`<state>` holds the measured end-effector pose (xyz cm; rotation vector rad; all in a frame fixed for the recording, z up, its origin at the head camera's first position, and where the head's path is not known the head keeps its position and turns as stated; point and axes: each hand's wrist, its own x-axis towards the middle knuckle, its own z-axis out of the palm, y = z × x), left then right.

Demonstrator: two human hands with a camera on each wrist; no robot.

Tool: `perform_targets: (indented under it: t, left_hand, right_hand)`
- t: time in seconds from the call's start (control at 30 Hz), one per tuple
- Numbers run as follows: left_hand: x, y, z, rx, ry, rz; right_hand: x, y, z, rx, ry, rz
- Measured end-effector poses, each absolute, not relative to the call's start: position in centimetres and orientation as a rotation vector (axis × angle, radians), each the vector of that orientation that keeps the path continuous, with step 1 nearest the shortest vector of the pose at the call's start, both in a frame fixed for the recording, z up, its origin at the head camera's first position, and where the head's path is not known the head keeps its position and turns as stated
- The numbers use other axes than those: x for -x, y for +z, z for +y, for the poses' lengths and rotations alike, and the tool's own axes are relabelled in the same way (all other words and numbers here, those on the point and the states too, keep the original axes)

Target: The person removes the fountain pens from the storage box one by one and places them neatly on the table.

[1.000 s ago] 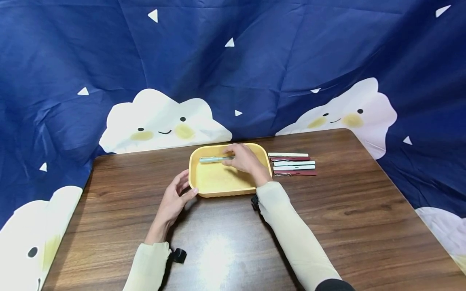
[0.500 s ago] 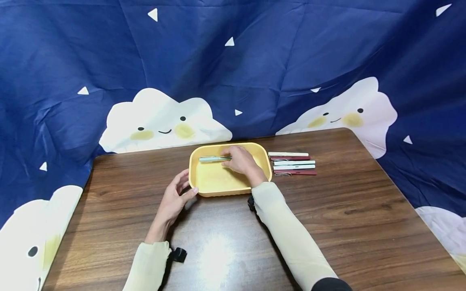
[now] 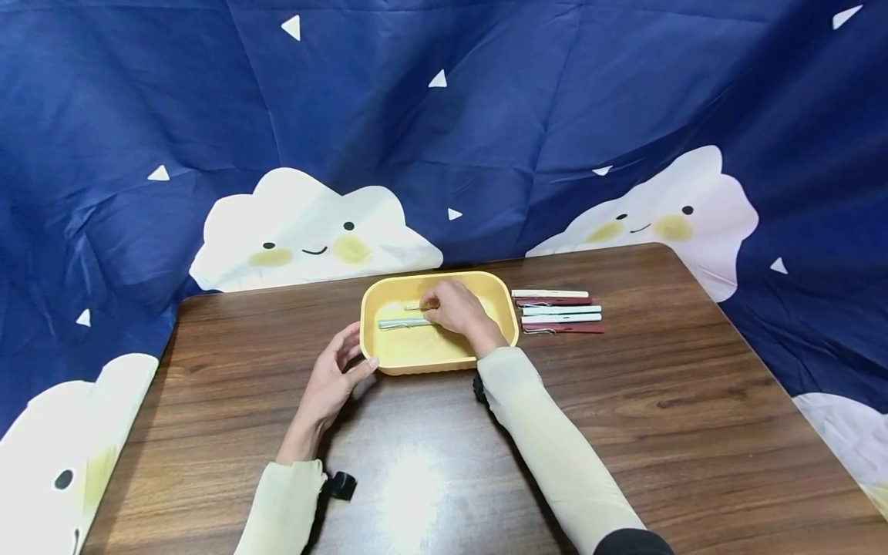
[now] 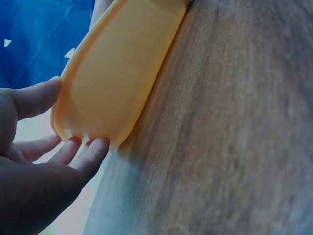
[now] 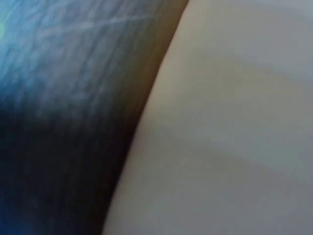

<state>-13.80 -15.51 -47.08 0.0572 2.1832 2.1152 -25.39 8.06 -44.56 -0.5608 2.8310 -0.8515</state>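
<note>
In the head view a yellow tray [image 3: 419,365] stands on the table. My left hand [image 3: 331,382] holds its front left corner; in the left wrist view the thumb lies at the rim and the fingertips press the end wall. Over the tray, my right hand [image 3: 454,307] pinches a slim pen-like thing [image 3: 412,308], of which only a thin goldish end shows past the fingers. Just in front of it a light blue pen [image 3: 401,324] lies on the tray floor, its right end hidden by the hand. The right wrist view is blurred and shows no fingers.
Right of the tray, several pens lie side by side on the wooden table [image 3: 666,370], among them a white pen [image 3: 551,294] and a dark red pen [image 3: 576,329]. A blue curtain [image 3: 486,116] with cloud prints hangs behind the table's back edge.
The light blue pen has shifted towards the front of the tray, and a slim goldish end now shows behind it at my right fingers. My left hand has kept its place.
</note>
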Motion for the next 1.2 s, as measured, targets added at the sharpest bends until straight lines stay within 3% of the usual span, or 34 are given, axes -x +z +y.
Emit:
perform_targets:
  t: [1.2]
  left_hand:
    - [13.69,-47.01,-15.40,-0.044,2.117,2.175]
  right_hand:
    - [25.56,-44.50,8.30,0.724,-0.884,2.665]
